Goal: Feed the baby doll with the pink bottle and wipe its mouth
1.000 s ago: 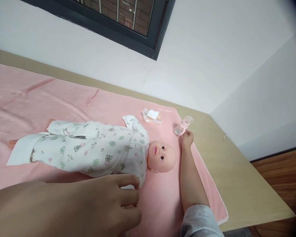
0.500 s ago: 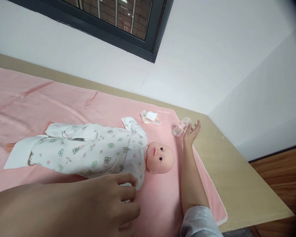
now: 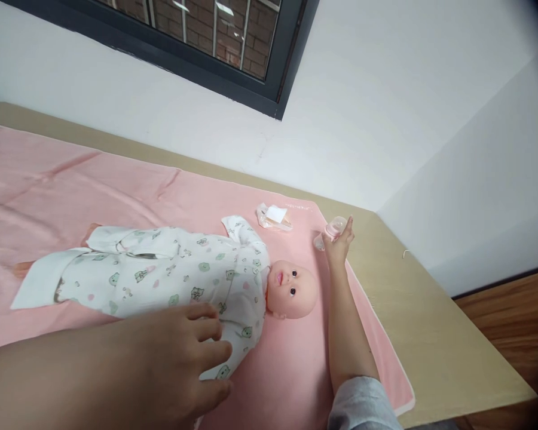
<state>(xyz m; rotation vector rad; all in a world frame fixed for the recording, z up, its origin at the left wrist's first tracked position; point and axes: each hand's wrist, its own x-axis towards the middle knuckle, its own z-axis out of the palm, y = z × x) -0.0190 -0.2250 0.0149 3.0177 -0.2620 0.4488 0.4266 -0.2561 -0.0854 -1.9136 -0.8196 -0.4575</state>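
Note:
A baby doll (image 3: 291,289) lies on its back in a white printed outfit (image 3: 183,269), its head to the right. My left hand (image 3: 188,352) hovers over or rests on the doll's near sleeve; which of these I cannot tell. Its fingers are apart, slightly curled, and hold nothing. Beyond the doll's head, my right hand (image 3: 341,242) has its fingers round a clear baby bottle with a pink collar (image 3: 334,228). The bottle is lying over at the blanket's edge, partly hidden by that hand.
A pink blanket (image 3: 291,370) covers much of the wooden table (image 3: 421,322). A small clear plastic packet with a white label (image 3: 275,216) lies beyond the doll. The wall and a dark-framed window (image 3: 278,89) border the table's far side.
My right hand has closed from open fingers beside the bottle to a hold around it. My left hand has shifted left and slightly down along the doll.

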